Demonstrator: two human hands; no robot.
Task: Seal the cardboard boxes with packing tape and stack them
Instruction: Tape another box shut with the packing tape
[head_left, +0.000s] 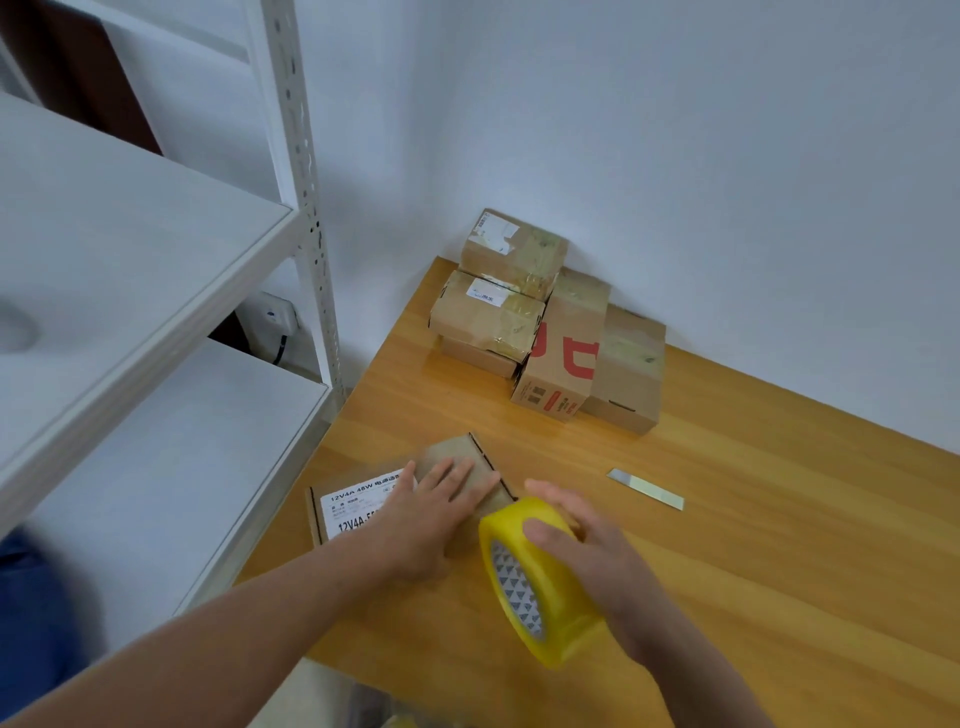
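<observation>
Both arms are bare and reach forward, the left forearm coming from the lower left, the right forearm from the lower right. The left hand (431, 519) lies flat with the palm down, its fingers straight and a little spread, and it rests on the top of the box (457, 452). The right hand (587, 551) is just beside it, and the two hands do not touch. The right hand grips the tape roll (550, 597): the thumb lies on the near outer face and the fingers curl round the far side. The right wrist is bent slightly inward.
</observation>
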